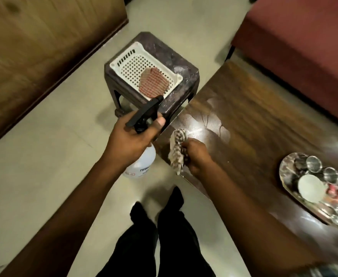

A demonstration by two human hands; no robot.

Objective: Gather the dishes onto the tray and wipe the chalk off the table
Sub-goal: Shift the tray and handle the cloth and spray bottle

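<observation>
Left hand (pixel 132 134) gripped a spray bottle (pixel 142 164) by its neck, off the worktop (pixel 254 116) edge. Right hand (pixel 196 156) clutched a striped cloth (pixel 177 150) on the worktop beside chalk smears (pixel 208 120). Dishes (pixel 314 163) sat on the tray (pixel 282 172), well apart.

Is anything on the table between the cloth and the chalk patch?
Nothing visible. The right hand holds the cloth at the edge of the chalk patch; the tray sits well aside, and the left hand holds the spray bottle beside the table.
</observation>
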